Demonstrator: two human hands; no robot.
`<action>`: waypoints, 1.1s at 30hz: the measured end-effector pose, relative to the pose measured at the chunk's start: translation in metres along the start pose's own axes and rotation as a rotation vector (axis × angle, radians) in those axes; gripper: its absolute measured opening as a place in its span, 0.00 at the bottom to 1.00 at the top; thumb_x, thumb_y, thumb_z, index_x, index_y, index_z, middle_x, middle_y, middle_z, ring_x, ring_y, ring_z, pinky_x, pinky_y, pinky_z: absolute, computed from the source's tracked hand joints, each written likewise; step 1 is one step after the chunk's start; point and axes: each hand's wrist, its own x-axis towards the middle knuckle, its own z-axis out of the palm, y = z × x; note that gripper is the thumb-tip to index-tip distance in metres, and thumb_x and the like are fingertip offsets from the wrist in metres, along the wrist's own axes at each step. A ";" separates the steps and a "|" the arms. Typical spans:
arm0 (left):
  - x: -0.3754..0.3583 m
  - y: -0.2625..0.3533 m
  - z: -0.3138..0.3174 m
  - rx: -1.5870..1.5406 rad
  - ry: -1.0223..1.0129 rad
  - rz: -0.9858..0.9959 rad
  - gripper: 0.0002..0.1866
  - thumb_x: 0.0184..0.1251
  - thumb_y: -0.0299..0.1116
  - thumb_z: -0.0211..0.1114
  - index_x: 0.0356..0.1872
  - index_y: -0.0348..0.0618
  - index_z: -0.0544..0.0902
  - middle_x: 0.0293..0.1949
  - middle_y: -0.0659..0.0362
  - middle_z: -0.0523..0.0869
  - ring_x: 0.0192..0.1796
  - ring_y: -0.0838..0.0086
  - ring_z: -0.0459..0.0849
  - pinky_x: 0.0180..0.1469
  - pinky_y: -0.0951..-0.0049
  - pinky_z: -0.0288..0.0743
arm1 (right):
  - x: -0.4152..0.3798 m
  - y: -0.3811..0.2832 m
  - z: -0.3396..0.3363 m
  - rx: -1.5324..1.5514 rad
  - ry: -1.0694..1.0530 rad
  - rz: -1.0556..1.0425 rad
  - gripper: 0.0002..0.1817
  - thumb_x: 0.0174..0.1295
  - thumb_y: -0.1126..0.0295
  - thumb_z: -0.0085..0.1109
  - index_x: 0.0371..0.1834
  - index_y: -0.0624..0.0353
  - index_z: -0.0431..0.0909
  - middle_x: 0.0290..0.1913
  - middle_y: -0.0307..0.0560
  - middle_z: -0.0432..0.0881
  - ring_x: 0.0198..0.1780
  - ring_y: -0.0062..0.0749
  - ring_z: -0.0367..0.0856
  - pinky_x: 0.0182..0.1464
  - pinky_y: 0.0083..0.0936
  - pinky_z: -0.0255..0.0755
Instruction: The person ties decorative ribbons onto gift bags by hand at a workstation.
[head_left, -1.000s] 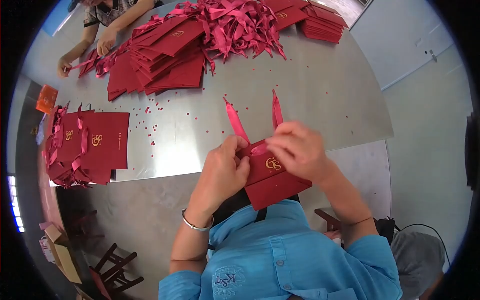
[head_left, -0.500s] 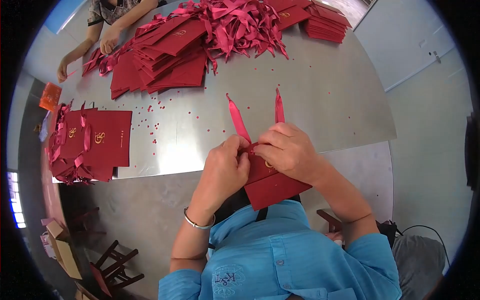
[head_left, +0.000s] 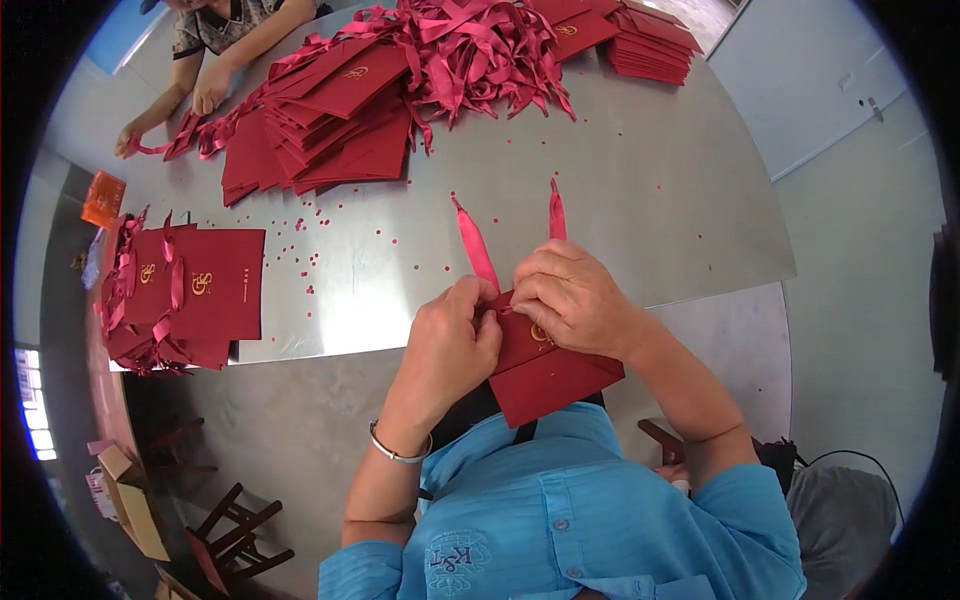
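Note:
A dark red paper gift bag (head_left: 555,385) with a gold logo lies at the table's front edge, near my body. My left hand (head_left: 455,335) is closed on its upper left edge, thumb and forefinger pressed together. With thumb and fingertips, my right hand (head_left: 575,300) pinches a small bit of pink ribbon at the bag's top, partly covering the logo. Two lengths of the pink ribbon (head_left: 476,248) stretch out beyond my hands over the table, one past each hand. The hole and the ribbon's path through it are mostly hidden by my fingers.
Finished-looking bags with ribbon handles (head_left: 215,290) lie stacked at left. Flat red bags (head_left: 340,140), a heap of pink ribbons (head_left: 485,55) and another bag stack (head_left: 650,45) stand at the back. Across the metal table (head_left: 640,240), a person's hands (head_left: 210,88) handle ribbon.
My hands stay at the bag's top with only slight finger shifts. At the far left, the other person's hand has drawn a ribbon outward.

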 end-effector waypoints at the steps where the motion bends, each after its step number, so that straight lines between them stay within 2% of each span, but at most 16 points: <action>1: 0.000 -0.002 0.000 0.046 0.021 0.042 0.08 0.56 0.20 0.62 0.38 0.33 0.79 0.30 0.47 0.85 0.30 0.61 0.84 0.33 0.66 0.78 | 0.000 0.000 -0.001 -0.002 0.002 0.001 0.07 0.49 0.74 0.68 0.29 0.57 0.79 0.36 0.41 0.79 0.38 0.38 0.77 0.45 0.31 0.73; 2: 0.000 -0.002 0.001 0.091 0.041 0.086 0.08 0.57 0.20 0.62 0.39 0.33 0.80 0.28 0.51 0.86 0.26 0.73 0.83 0.30 0.74 0.77 | 0.001 -0.001 -0.003 0.028 0.018 0.014 0.07 0.50 0.75 0.69 0.30 0.57 0.79 0.36 0.41 0.79 0.38 0.38 0.77 0.45 0.32 0.73; 4: 0.000 0.004 -0.001 0.082 0.035 0.062 0.09 0.57 0.19 0.63 0.40 0.32 0.80 0.29 0.51 0.86 0.27 0.72 0.84 0.31 0.74 0.78 | 0.003 -0.001 -0.010 0.052 0.035 0.028 0.07 0.50 0.75 0.69 0.30 0.57 0.79 0.36 0.41 0.79 0.38 0.38 0.77 0.44 0.32 0.73; 6: -0.002 0.006 0.000 0.066 0.028 0.037 0.09 0.57 0.19 0.63 0.40 0.32 0.80 0.30 0.50 0.86 0.28 0.71 0.85 0.31 0.73 0.78 | 0.002 0.004 -0.022 0.068 0.205 0.206 0.05 0.55 0.74 0.67 0.28 0.62 0.79 0.32 0.43 0.79 0.33 0.35 0.75 0.39 0.30 0.72; 7: -0.002 0.005 0.000 0.065 0.035 0.076 0.09 0.57 0.20 0.64 0.40 0.32 0.81 0.31 0.49 0.86 0.29 0.70 0.85 0.32 0.73 0.79 | -0.003 0.009 -0.031 0.060 0.205 0.208 0.05 0.55 0.74 0.67 0.28 0.62 0.79 0.32 0.43 0.79 0.33 0.35 0.75 0.39 0.30 0.72; 9: -0.004 0.005 -0.001 0.062 0.040 0.119 0.10 0.57 0.20 0.64 0.41 0.31 0.81 0.33 0.49 0.86 0.30 0.69 0.86 0.33 0.72 0.79 | -0.009 0.018 -0.047 0.038 0.035 0.697 0.09 0.60 0.72 0.63 0.27 0.67 0.78 0.27 0.44 0.77 0.28 0.30 0.72 0.32 0.27 0.68; 10: -0.004 0.006 -0.001 0.063 0.044 0.129 0.10 0.57 0.20 0.64 0.41 0.31 0.81 0.33 0.48 0.86 0.30 0.68 0.86 0.34 0.72 0.79 | -0.008 0.019 -0.050 0.033 0.039 0.699 0.09 0.60 0.72 0.63 0.27 0.67 0.78 0.27 0.44 0.77 0.28 0.30 0.72 0.32 0.27 0.68; 12: -0.003 0.009 0.000 0.061 0.047 0.143 0.10 0.58 0.20 0.65 0.41 0.31 0.81 0.34 0.48 0.86 0.31 0.68 0.86 0.34 0.71 0.80 | -0.001 0.018 -0.058 0.171 -0.150 0.872 0.12 0.61 0.68 0.64 0.27 0.67 0.80 0.23 0.41 0.76 0.26 0.22 0.70 0.29 0.24 0.66; 13: -0.002 0.012 0.000 0.052 0.056 0.131 0.09 0.57 0.20 0.64 0.39 0.33 0.80 0.34 0.47 0.85 0.32 0.60 0.85 0.35 0.66 0.79 | 0.001 0.017 -0.059 0.244 -0.248 0.955 0.13 0.62 0.66 0.65 0.28 0.67 0.81 0.21 0.40 0.76 0.26 0.17 0.69 0.28 0.23 0.65; 14: -0.002 0.014 0.000 0.043 0.064 0.117 0.08 0.57 0.20 0.63 0.38 0.34 0.80 0.33 0.45 0.84 0.33 0.51 0.84 0.36 0.60 0.78 | 0.003 0.016 -0.057 0.242 -0.247 0.956 0.13 0.62 0.66 0.65 0.28 0.67 0.81 0.21 0.40 0.76 0.26 0.17 0.69 0.28 0.23 0.65; 16: -0.001 0.013 0.000 0.082 0.068 0.143 0.08 0.57 0.20 0.63 0.38 0.35 0.79 0.34 0.45 0.84 0.33 0.51 0.84 0.35 0.60 0.78 | 0.006 0.016 -0.051 0.369 -0.234 0.909 0.12 0.59 0.65 0.67 0.28 0.65 0.83 0.22 0.38 0.79 0.27 0.15 0.71 0.29 0.20 0.65; 22: -0.001 0.009 0.003 0.159 0.084 0.239 0.08 0.58 0.19 0.62 0.39 0.37 0.79 0.34 0.47 0.83 0.31 0.51 0.83 0.32 0.59 0.78 | 0.007 0.025 -0.049 0.447 -0.272 0.920 0.10 0.57 0.67 0.69 0.28 0.64 0.84 0.24 0.36 0.81 0.28 0.14 0.73 0.30 0.19 0.67; 26: -0.002 0.010 0.005 0.205 0.069 0.248 0.09 0.58 0.19 0.62 0.41 0.38 0.78 0.34 0.48 0.82 0.31 0.50 0.83 0.30 0.58 0.79 | 0.017 0.018 -0.052 0.311 -0.394 0.958 0.10 0.57 0.68 0.69 0.28 0.64 0.83 0.24 0.36 0.81 0.27 0.13 0.72 0.30 0.19 0.68; 29: -0.002 0.012 0.004 0.216 0.028 0.162 0.11 0.57 0.17 0.62 0.41 0.37 0.79 0.36 0.48 0.83 0.35 0.51 0.84 0.36 0.61 0.79 | 0.008 0.020 -0.040 0.335 -0.262 0.889 0.09 0.58 0.70 0.68 0.27 0.65 0.81 0.23 0.36 0.80 0.26 0.13 0.72 0.28 0.17 0.67; 31: -0.001 0.012 0.005 0.210 0.026 0.164 0.11 0.57 0.17 0.62 0.41 0.37 0.78 0.36 0.48 0.83 0.35 0.52 0.84 0.36 0.61 0.79 | 0.002 0.017 -0.033 0.353 -0.125 0.924 0.08 0.60 0.72 0.66 0.28 0.65 0.79 0.22 0.37 0.80 0.26 0.12 0.73 0.27 0.16 0.67; 33: -0.001 0.011 0.005 0.204 0.022 0.165 0.11 0.57 0.17 0.61 0.41 0.38 0.78 0.36 0.48 0.83 0.35 0.52 0.84 0.35 0.60 0.78 | -0.002 0.014 -0.028 0.317 -0.084 0.911 0.08 0.60 0.72 0.65 0.28 0.65 0.79 0.23 0.37 0.80 0.26 0.12 0.73 0.27 0.15 0.67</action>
